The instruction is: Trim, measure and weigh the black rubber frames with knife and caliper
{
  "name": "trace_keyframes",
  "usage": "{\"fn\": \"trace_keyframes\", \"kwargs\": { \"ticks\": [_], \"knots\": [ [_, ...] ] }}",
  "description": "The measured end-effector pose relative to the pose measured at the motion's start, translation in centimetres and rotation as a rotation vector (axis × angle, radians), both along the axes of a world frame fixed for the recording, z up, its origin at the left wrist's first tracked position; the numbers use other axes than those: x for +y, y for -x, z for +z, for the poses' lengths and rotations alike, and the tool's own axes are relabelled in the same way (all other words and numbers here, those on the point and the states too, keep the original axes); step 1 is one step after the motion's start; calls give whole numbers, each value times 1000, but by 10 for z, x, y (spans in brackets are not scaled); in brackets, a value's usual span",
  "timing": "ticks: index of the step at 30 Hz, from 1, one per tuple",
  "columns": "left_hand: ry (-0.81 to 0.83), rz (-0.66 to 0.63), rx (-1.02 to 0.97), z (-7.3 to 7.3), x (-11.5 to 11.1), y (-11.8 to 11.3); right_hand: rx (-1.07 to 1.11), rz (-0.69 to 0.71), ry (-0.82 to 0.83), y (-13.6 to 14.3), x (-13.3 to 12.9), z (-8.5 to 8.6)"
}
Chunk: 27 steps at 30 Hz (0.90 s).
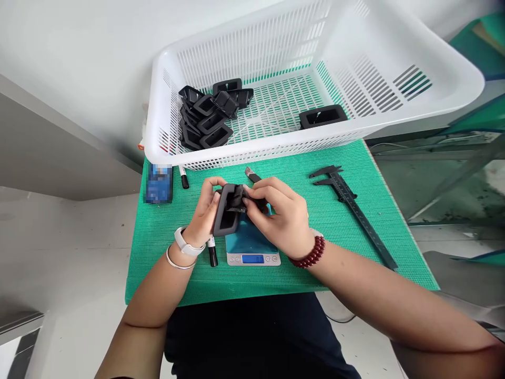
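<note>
My left hand is closed around the side of a black plastic handle bezel, a rectangular frame with a recess, held tilted above the scale. My right hand pinches a crumpled-looking dark portion at the bezel's right side between thumb and fingertips. Beyond the right fingers pokes the end of what looks like a utility knife; the hand hides the rest, and I cannot tell whether it is gripped. Below the hands, a small digital scale has a lit display that seems to read 0.0.
A large white slotted basket stands at the back with several black bezels heaped left and another bezel at right. Black calipers lie on the green mat. Two markers, one marker nearer, and a blue box lie left.
</note>
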<state>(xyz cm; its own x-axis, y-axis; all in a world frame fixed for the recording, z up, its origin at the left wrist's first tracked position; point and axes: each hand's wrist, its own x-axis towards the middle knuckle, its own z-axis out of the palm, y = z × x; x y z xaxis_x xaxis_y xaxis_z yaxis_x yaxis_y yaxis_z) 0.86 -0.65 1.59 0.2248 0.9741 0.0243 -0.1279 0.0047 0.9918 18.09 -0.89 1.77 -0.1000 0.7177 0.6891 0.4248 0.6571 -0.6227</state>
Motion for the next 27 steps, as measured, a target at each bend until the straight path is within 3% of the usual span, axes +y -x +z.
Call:
{"fn": "trace_keyframes", "kwargs": {
  "ticks": [8, 13, 20, 24, 27],
  "knots": [
    [22, 288, -102, -9, 8, 4, -23, 210, 8, 10, -12, -7],
    [-3, 365, -39, -8, 6, 3, -82, 347, -17, 13, -16, -10],
    [-18, 153, 5, -4, 0, -9, -181, 302, -173, 13, -22, -8],
    [-84, -22, 130, -6, 0, -12, -114, 199, -149, 10, -22, -5],
    [-170, -68, 180, -7, 0, -12, -51, 85, -142, 5, -15, -1]
  ]
}}
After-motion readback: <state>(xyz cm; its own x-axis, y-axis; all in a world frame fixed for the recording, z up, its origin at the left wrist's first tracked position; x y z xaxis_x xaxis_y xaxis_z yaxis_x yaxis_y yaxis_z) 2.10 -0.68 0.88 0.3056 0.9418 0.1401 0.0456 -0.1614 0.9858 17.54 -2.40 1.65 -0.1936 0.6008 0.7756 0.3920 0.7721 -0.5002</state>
